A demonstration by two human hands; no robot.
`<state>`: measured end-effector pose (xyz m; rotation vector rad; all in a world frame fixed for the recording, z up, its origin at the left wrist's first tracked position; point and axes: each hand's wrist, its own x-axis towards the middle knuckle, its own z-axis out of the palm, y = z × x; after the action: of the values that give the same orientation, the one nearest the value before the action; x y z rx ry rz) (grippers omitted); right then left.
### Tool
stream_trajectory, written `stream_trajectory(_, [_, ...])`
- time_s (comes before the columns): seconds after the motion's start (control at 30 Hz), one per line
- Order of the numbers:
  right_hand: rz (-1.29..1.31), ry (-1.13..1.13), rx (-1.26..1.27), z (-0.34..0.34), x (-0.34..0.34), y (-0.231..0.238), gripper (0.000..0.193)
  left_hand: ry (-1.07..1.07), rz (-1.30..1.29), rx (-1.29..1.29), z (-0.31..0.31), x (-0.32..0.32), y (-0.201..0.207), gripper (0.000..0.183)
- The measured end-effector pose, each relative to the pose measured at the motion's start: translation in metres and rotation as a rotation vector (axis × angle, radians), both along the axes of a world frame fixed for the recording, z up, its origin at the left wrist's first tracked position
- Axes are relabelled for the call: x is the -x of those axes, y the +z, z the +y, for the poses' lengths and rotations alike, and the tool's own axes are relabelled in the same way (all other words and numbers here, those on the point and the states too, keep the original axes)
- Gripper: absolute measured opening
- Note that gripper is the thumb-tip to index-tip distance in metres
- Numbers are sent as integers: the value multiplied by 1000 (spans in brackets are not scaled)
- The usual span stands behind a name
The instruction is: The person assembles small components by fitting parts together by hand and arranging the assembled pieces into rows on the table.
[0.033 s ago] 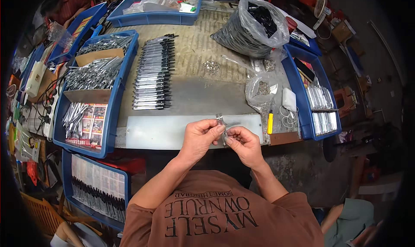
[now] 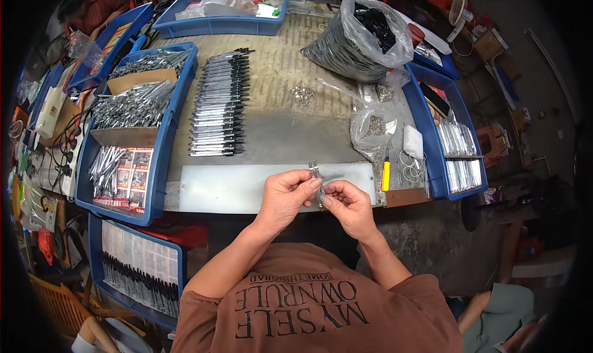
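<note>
Over the front edge of the bench, my left hand (image 2: 285,198) and my right hand (image 2: 351,210) meet, both with fingers pinched. Between the fingertips is a slim grey and silver pen part (image 2: 314,169), upright in the picture; the fingers hide much of it. Beneath and behind my hands lies a pale work board (image 2: 228,189). Beyond it to the left, a long row of silver and black pens (image 2: 219,106) lies side by side. A small heap of tiny metal pieces (image 2: 301,98) sits mid-bench.
A blue tray (image 2: 162,161) of silver pen parts stands at left, another blue tray (image 2: 479,168) at right. A yellow-handled screwdriver (image 2: 386,175) and a clear bag of small metal pieces (image 2: 369,134) lie right. Behind stands a large bag (image 2: 346,50) of black parts.
</note>
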<state>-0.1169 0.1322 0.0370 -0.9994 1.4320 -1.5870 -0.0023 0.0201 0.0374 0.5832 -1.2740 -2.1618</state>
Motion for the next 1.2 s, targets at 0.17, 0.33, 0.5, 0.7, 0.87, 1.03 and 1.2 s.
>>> stream_trajectory(0.17, [26, -10, -15, -1, -2, 0, 14, -18, -31, 30, 0, 0, -1, 12])
stream_trajectory(0.33, [50, -11, -38, -2, -1, 1, 11, -32, -39, 33, 0, -1, -2, 12])
stream_trajectory(0.5, [59, -7, -63, -2, -1, 0, 7, -46, -49, 36, -2, -1, -6, 11])
stream_trajectory(0.7, [88, 7, -111, -3, 0, 2, 7, -60, -70, 33, -2, 0, -7, 10])
stream_trajectory(0.87, [105, 8, -150, -4, 1, 2, 6, -89, -104, 30, -4, -1, -7, 10])
stream_trajectory(1.03, [81, 49, -182, -5, 4, 1, 6, -101, -137, 38, -6, -2, -4, 10])
stream_trajectory(1.2, [-69, 77, -174, -8, 3, 6, 7, -132, -134, 32, -8, -3, -5, 11])
